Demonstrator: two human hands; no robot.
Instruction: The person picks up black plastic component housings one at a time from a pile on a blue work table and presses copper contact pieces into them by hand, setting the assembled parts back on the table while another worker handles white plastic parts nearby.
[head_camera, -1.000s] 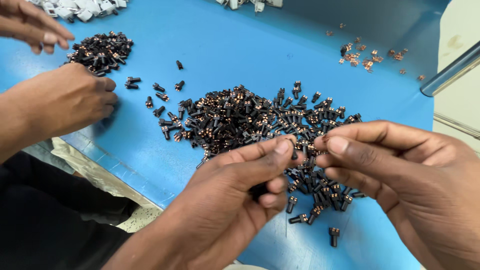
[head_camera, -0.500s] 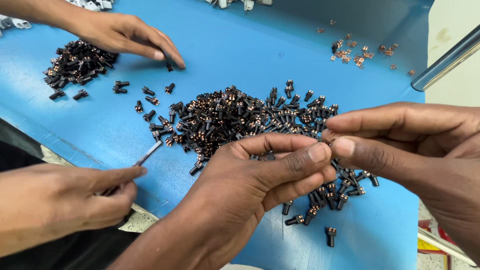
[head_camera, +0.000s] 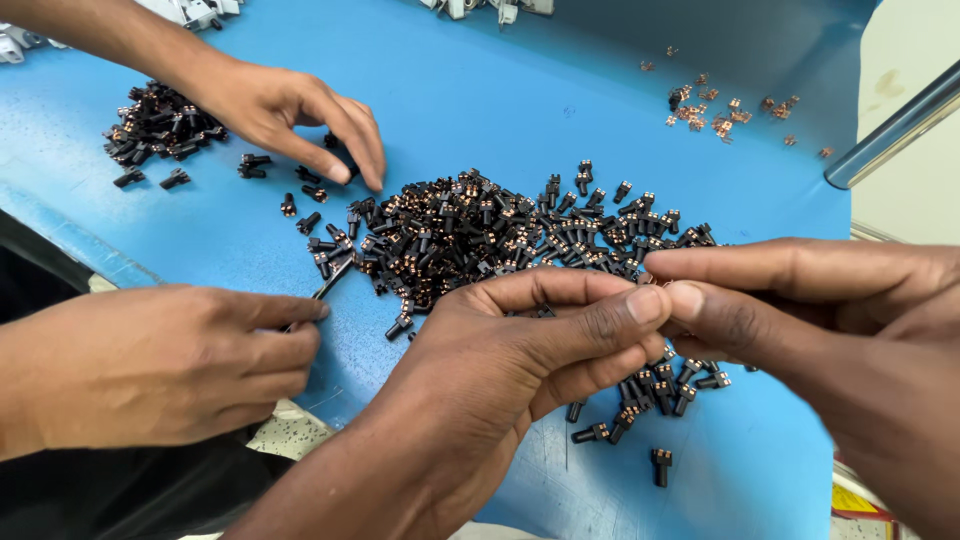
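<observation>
Black parts (head_camera: 500, 235) lie heaped on the blue bench (head_camera: 520, 110) just beyond the left hand (head_camera: 520, 345) and right hand (head_camera: 790, 310), whose fingertips meet, pinching something too small to make out.

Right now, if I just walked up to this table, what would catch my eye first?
Probably the big heap of small black-and-copper parts in the middle of the blue table. In front of it, the left hand and right hand meet fingertip to fingertip. A co-worker's hand picks at strays near a smaller pile, upper left.
</observation>
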